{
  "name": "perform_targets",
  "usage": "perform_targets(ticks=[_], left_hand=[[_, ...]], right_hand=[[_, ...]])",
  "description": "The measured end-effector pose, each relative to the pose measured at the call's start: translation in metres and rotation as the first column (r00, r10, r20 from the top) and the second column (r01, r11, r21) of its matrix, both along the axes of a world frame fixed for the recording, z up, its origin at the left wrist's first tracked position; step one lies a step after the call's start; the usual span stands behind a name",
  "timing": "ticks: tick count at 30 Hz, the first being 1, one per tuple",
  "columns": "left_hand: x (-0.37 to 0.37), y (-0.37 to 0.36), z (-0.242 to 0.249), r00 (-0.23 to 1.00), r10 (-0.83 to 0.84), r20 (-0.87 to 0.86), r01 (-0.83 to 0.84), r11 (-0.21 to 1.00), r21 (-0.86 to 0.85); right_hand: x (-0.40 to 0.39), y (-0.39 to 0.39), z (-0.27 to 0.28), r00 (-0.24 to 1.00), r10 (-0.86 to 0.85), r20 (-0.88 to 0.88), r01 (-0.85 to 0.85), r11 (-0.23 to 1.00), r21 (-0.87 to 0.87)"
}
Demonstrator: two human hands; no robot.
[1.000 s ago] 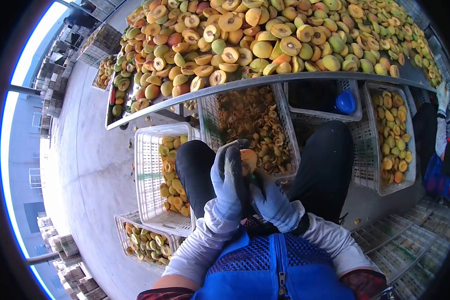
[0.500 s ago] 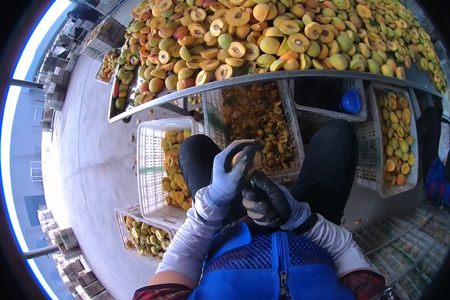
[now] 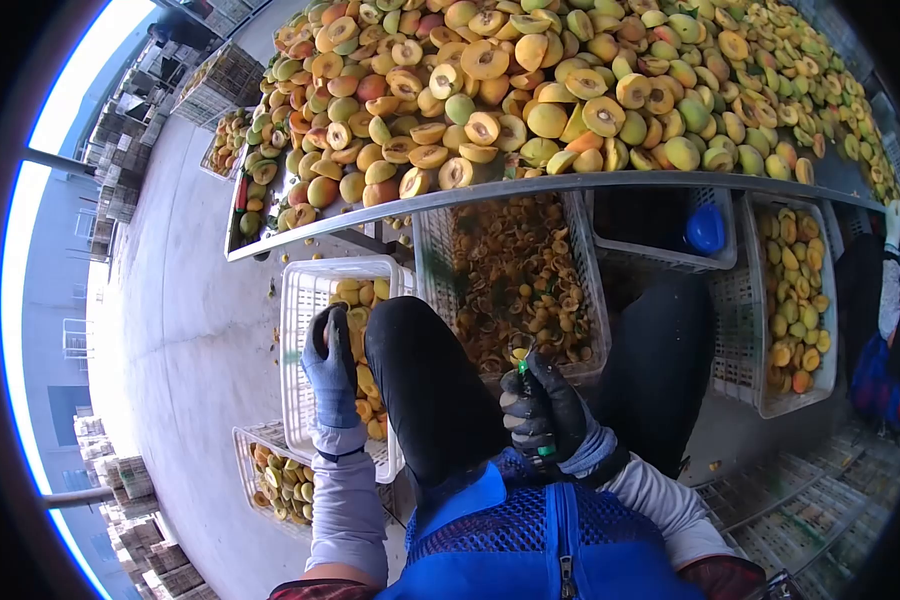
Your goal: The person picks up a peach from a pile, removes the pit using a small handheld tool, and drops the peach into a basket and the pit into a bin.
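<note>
My left hand, in a grey glove with dark fingers, is over the left side of a white crate of yellow peach halves. Its fingers are curled together, and whatever they may hold is hidden. In front of my blue apron, my right hand is wrapped round a green-handled tool. A small curved tip sticks up from that fist, and the green handle end shows below it. Between my knees stands a crate of brownish peach scraps.
A metal-edged table heaped with halved peaches spans the front. Beneath it are a crate holding a blue bowl and another peach crate. A smaller crate of peaches sits lower left. A co-worker's gloved hand is at far right.
My left hand has moved left, away from my right hand, with the peach piece it held no longer visible. My right hand has shifted slightly right, and its tool now shows.
</note>
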State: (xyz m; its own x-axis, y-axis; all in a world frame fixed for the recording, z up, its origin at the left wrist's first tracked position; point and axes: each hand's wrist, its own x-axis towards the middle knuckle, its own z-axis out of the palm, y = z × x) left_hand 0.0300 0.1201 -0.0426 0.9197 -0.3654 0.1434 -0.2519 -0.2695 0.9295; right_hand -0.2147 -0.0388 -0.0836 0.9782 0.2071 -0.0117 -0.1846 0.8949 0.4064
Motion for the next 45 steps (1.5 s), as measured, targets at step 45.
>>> perform_targets(ticks=[45], left_hand=[[-0.115,-0.105,0.032,0.904,-0.410,-0.117,0.394,0.909,-0.137]], right_hand=[[0.019,-0.001,0.053,0.771,-0.482,0.416,-0.138,-0.765,-0.629]])
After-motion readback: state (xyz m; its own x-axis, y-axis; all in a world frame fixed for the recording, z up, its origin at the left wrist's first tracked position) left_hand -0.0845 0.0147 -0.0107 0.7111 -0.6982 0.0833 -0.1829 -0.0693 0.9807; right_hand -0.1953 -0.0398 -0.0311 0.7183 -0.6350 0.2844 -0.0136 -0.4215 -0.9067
